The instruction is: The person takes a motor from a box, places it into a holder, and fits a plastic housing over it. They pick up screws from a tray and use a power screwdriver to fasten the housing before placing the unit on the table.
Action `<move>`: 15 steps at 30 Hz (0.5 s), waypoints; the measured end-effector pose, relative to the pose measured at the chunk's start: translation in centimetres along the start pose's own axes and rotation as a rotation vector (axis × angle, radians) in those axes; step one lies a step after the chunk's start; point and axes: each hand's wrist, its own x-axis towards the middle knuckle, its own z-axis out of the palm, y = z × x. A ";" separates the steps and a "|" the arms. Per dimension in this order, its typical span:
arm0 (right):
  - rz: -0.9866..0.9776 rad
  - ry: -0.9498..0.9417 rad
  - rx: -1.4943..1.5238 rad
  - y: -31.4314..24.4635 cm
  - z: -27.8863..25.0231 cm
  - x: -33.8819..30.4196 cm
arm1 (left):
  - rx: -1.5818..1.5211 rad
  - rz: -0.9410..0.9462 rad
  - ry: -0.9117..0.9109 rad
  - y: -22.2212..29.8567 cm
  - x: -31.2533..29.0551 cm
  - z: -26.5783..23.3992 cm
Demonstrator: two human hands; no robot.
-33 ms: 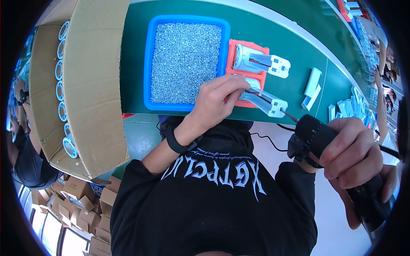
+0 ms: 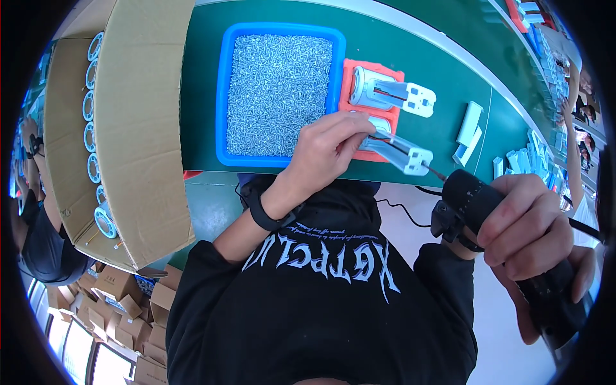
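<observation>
My right hand is wrapped round a black electric screwdriver. Its thin bit points left and meets the end plate of a white bracketed part, apparently at a hole. That part lies tilted in the near slot of an orange-red holder. My left hand pinches the part's rounded end with thumb and forefinger, which hide much of it. A similar white part, round at one end with a holed plate at the other, rests in the far slot. A blue tray full of small silver screws stands beside the holder.
At left stands a cardboard box with white ring-ended parts lined up in it. White pieces lie right on the green table; more are heaped farther right. Cartons pile up lower left. Other people sit at both sides.
The screwdriver and my right hand have shifted very slightly up and left. The plate end of the held part has moved up a touch. My left hand keeps its place.
</observation>
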 end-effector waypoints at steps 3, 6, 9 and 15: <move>-0.014 -0.011 0.020 0.5 -0.1 0.0 | 0.002 0.004 -0.002 -0.2 0.0 0.0; 0.007 -0.009 0.034 0.6 -0.3 -0.3 | -0.022 -0.015 0.009 -0.3 -0.1 0.1; 0.019 0.031 0.035 0.6 -0.2 -0.5 | -0.024 -0.017 0.022 -0.3 -0.1 0.1; -0.011 0.223 0.028 0.6 -0.3 -1.2 | 0.051 0.050 0.025 -0.2 -0.1 0.1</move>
